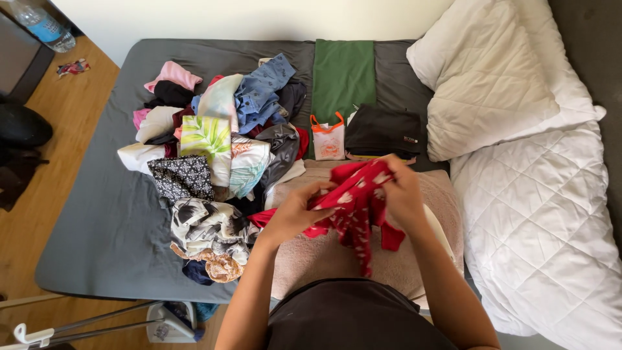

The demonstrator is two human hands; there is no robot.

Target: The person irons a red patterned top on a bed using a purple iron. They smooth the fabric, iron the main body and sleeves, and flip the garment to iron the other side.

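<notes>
A red garment with white print hangs bunched between both my hands above a beige towel spread on the bed. My left hand grips its left part, and my right hand grips its upper right part. Loose red ends dangle below my hands. A tall pile of mixed clothes lies just to the left of my left hand.
A grey sheet covers the bed. A folded black garment, a small white and orange garment and a green cloth lie behind the towel. White pillows and a quilt fill the right. A plastic bottle lies far left.
</notes>
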